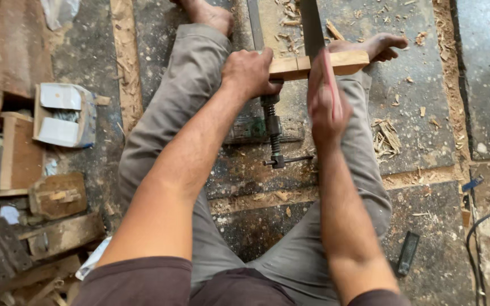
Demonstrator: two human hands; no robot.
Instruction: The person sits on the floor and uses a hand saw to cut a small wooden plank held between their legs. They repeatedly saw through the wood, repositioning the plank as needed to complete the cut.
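I sit on the floor with my legs spread, bare feet forward. My left hand (249, 72) grips the left end of a short wooden block (347, 61) held in a metal screw clamp (273, 133) between my legs. My right hand (325, 105) is shut on the red handle of a hand saw (312, 25), whose dark blade runs away from me across the block. The right hand is motion-blurred. My right foot (378, 45) rests against the block's far end.
Wood chips and sawdust (385, 136) litter the stone floor. An open cardboard box (63, 116) and scrap wood pieces (58, 195) lie at left. A dark flat tool (408, 252) and a black cable (474, 243) lie at lower right.
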